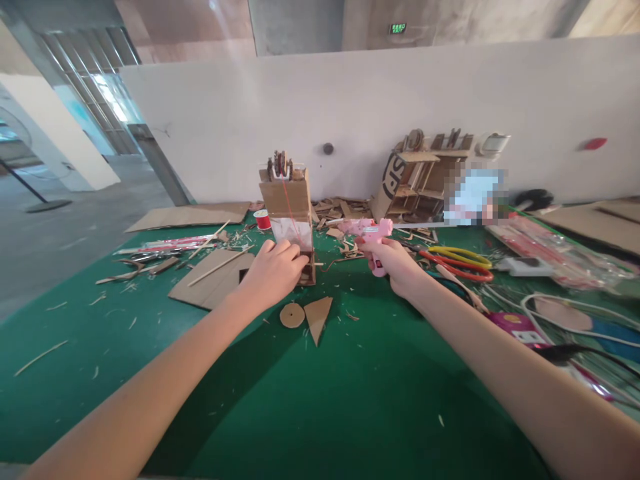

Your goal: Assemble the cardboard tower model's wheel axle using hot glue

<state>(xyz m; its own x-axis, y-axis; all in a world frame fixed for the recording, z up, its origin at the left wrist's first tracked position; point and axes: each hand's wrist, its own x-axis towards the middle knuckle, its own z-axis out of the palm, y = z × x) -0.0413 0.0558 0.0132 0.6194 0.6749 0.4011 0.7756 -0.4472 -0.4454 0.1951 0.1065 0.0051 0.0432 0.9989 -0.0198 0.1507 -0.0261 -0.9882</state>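
Note:
My left hand is closed at the base of a tall cardboard tower model that stands upright on the green table. A red thread runs down the tower's front. What the left fingers pinch is hidden against the tower's foot. My right hand grips a pink hot glue gun, whose nozzle points left toward the tower. A small cardboard disc and a cardboard triangle lie on the table just in front of the tower, between my arms.
A red thread spool sits left of the tower. Flat cardboard sheets, sticks and scraps lie to the left. Scissors with yellow and orange handles, cables and plastic packets lie to the right. A cardboard shelf model stands against the white wall.

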